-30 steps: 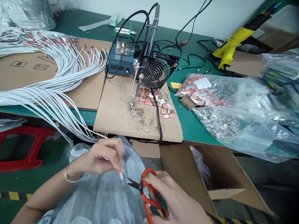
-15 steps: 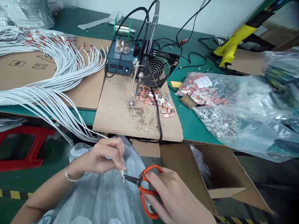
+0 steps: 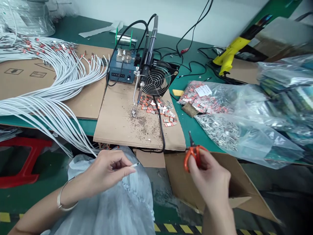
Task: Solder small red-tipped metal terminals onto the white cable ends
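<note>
Between thumb and fingertips, my left hand (image 3: pixel 110 168) pinches the end of a white cable (image 3: pixel 135 165), over the pale apron on my lap. A short dark tip pokes out past the fingers. To the right, my right hand (image 3: pixel 212 173) is wrapped around orange-handled scissors (image 3: pixel 193 156). Their blades point up and away, close to the bench's front edge and apart from the cable. A large bundle of white cables (image 3: pixel 56 101) lies on the left of the bench and droops over its edge toward my left hand.
A soldering iron (image 3: pixel 148 62) stands over a cardboard sheet (image 3: pixel 117 127) beside small metal connectors (image 3: pixel 168 114), a blue soldering station (image 3: pixel 122 71) and a fan (image 3: pixel 157 80). Plastic bags of parts (image 3: pixel 217 127) lie at right. An open carton (image 3: pixel 181 182) stands below the bench edge.
The scissors have moved away from the cable end, up and to the right, in my right hand. My left hand has turned so the cable end points right instead of down.
</note>
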Demonstrator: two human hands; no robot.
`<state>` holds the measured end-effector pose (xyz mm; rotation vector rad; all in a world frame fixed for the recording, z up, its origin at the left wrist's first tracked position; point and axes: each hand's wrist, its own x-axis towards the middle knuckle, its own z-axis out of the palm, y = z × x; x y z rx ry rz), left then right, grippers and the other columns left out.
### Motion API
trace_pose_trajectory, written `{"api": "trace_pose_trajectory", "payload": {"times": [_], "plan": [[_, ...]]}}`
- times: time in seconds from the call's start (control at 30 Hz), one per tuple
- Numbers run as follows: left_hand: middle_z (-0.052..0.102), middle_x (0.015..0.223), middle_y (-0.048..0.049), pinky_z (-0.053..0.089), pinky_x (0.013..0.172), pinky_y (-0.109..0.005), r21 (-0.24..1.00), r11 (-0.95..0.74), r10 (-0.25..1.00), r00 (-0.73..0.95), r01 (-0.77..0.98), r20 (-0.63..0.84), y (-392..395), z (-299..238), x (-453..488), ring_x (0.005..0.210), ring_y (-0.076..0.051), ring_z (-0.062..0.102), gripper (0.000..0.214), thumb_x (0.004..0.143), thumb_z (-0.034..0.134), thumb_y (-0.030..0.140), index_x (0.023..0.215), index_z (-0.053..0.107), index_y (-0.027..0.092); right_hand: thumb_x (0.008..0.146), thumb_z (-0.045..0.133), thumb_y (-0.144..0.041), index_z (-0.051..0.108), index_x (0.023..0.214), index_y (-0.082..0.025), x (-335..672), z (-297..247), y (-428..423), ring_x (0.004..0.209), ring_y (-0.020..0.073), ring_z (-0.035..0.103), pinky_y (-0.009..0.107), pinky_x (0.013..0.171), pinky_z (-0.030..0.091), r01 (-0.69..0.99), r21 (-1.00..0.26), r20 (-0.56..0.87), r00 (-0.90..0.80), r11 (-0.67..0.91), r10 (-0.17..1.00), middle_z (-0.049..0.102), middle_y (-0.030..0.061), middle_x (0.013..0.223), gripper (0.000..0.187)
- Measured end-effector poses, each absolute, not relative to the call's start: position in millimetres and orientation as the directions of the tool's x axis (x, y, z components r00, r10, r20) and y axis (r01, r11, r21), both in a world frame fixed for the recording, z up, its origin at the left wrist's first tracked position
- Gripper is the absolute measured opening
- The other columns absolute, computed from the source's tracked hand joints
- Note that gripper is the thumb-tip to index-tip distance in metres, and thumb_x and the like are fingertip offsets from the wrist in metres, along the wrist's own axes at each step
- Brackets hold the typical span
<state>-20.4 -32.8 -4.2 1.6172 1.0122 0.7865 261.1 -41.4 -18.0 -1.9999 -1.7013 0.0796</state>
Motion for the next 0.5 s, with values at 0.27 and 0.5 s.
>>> {"api": "trace_pose_trajectory", "payload": {"times": [0.27, 0.5], "plan": [[0.058, 0.065, 0.0002, 0.042, 0.046, -0.017, 0.975, -0.065, 0.912, 0.408, 0.211, -0.028, -24.0, -2.1, -23.1, 0.052, -0.009, 0.053, 0.015, 0.08, 0.064, 0.027, 0.072, 0.064, 0.014, 0.082, 0.049, -0.028, 0.066, 0.106, -0.013, 299.3, 5.5, 23.8, 0.071, 0.0318, 0.064, 0.034, 0.056, 0.04, 0.971, 0.013, 0.203, 0.23, -0.237, 0.952, 0.07, 0.0172, 0.089, 0.032], [0.06, 0.052, 0.0, 0.046, 0.046, -0.019, 0.996, 0.069, 0.934, 0.349, 0.049, -0.082, -20.5, 4.2, -18.5, 0.046, -0.011, 0.057, 0.013, 0.077, 0.064, 0.022, 0.069, 0.066, 0.012, 0.082, 0.058, -0.026, 0.069, 0.088, -0.015, 242.6, 1.6, 7.7, 0.077, 0.0236, 0.064, 0.035, 0.072, 0.047, 0.808, -0.568, 0.446, 0.145, 0.154, 0.883, 0.07, 0.0107, 0.084, 0.017]]}}
